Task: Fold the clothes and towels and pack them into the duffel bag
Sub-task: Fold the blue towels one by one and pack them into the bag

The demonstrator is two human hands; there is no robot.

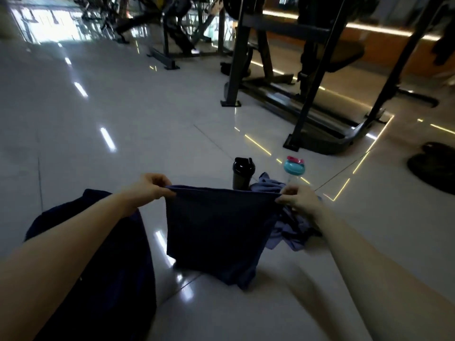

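Holding a cloth (216, 230) up by its top edge, we pinch one upper corner in our left hand (150, 187) and the other in our right hand (299, 201). Our hands are well apart, so the edge runs taut between them, and on each hand the fingers and thumb are curled onto the fabric. The cloth is dark navy and hangs flat in front of us. Its lower end reaches the floor (123, 107) and crumples there a little. We cannot tell whether it is a towel or a garment. Just to the right of it, behind and below our right hand, a paler blue garment (286, 233) lies crumpled on the glossy tiles. A black shaker (242, 173) stands upright just beyond the taut edge, beside that garment. A bottle (294, 168) with a teal lid and a pink tab stands near it on the right, its clear body partly behind our right hand. Under our left forearm a dark navy mass (103, 267) spreads over the floor. It is too dim for us to say whether this is the bag. Farther off, a gym frame (236, 57) of dark metal stands on the tiles, with more machines behind it. A dark rounded thing (433, 168) lies at the right edge, too blurred to name.
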